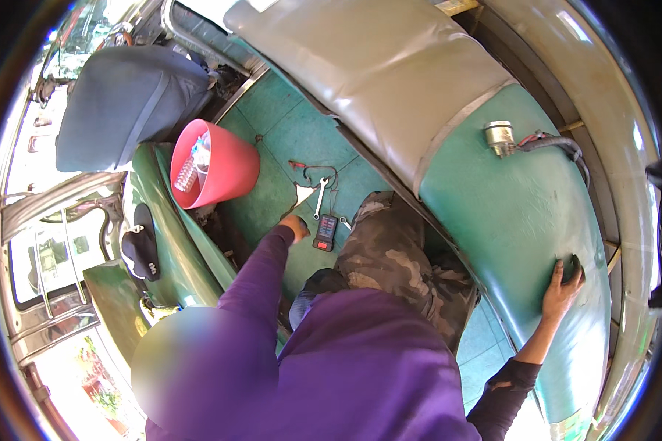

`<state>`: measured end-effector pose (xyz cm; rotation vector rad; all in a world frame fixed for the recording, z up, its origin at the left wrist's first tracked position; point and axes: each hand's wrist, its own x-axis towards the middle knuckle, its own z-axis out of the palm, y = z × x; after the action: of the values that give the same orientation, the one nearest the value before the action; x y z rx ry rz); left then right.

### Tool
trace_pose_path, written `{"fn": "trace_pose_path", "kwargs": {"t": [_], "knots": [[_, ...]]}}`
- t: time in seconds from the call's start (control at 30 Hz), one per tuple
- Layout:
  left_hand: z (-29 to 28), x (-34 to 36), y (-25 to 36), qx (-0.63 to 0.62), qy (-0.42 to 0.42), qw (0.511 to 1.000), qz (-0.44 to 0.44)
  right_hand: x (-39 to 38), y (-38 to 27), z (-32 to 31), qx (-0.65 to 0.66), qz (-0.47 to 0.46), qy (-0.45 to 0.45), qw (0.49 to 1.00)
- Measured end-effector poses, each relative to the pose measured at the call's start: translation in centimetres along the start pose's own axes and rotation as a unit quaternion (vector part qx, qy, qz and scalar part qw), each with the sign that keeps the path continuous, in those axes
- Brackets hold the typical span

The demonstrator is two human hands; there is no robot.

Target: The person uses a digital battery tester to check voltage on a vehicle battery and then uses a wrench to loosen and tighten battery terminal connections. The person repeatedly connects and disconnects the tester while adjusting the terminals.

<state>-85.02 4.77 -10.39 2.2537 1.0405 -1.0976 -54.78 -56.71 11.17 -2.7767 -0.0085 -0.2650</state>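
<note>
My left hand (296,228) is low over the green floor, its fingers curled in; what they hold, if anything, is hidden. Close to it lies a dark handheld meter (325,233) with a red patch, its thin leads (326,170) looping over the floor. A combination wrench (321,198) rests beside the meter, and part of a second wrench (345,223) shows next to my knee. My right hand (563,285) leans on the green bench seat (507,213), fingers apart and fingertips dark. Farther up that seat stands a round metal part (500,137) with a wire bundle (555,141).
A pink bucket (232,167) with a clear plastic bottle (190,175) in it tilts at the left. Behind it is a grey seat (129,103). A dark cap (141,242) lies on the left green bench. A tan cover (375,59) drapes the far part of the right bench.
</note>
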Motion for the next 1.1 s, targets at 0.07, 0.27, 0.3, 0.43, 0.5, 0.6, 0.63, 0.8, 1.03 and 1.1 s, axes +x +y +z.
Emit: {"fn": "trace_pose_path", "kwargs": {"t": [0.07, 0.27, 0.3, 0.43, 0.5, 0.6, 0.63, 0.8, 1.03, 1.1], "knots": [[4.3, 0.4, -0.7, -0.079, 0.045, 0.996, -0.017, -1.1, -1.2, 0.4, -0.083, -0.005, 0.01, 0.996], [6.3, 3.6, 2.2, -0.201, 0.213, 0.954, -0.071, -0.4, -1.7, 0.9, -0.149, 0.017, 0.021, 0.989], [5.6, 4.3, 2.8, -0.185, 0.198, 0.959, -0.084, -0.4, -1.6, 0.9, -0.146, 0.017, 0.022, 0.989], [3.8, 6.6, 4.0, -0.164, 0.133, 0.971, -0.112, -0.5, -1.6, 0.8, -0.139, 0.022, 0.019, 0.99], [4.1, 7.3, 4.0, -0.133, 0.179, 0.971, -0.09, -0.6, -1.8, 0.9, -0.141, 0.015, 0.032, 0.989], [6.2, 7.0, 4.5, -0.101, 0.111, 0.989, -0.009, -0.6, -2.2, 0.9, -0.14, 0.024, 0.032, 0.989], [7.2, 6.4, 5.0, -0.094, 0.08, 0.992, 0.011, -0.6, -2.3, 0.9, -0.15, 0.024, 0.036, 0.988], [10.5, 3.9, 7.8, -0.13, 0.046, 0.99, -0.024, -0.7, -2.4, 0.9, -0.144, 0.034, 0.032, 0.988], [4.7, 8.5, 3.9, -0.151, 0.174, 0.961, -0.155, -0.7, -2.4, 1.0, -0.145, 0.017, 0.041, 0.988], [4.4, 9.8, 2.8, -0.126, 0.06, 0.981, -0.135, -0.7, -2.4, 0.9, -0.14, 0.021, 0.036, 0.989]]}}
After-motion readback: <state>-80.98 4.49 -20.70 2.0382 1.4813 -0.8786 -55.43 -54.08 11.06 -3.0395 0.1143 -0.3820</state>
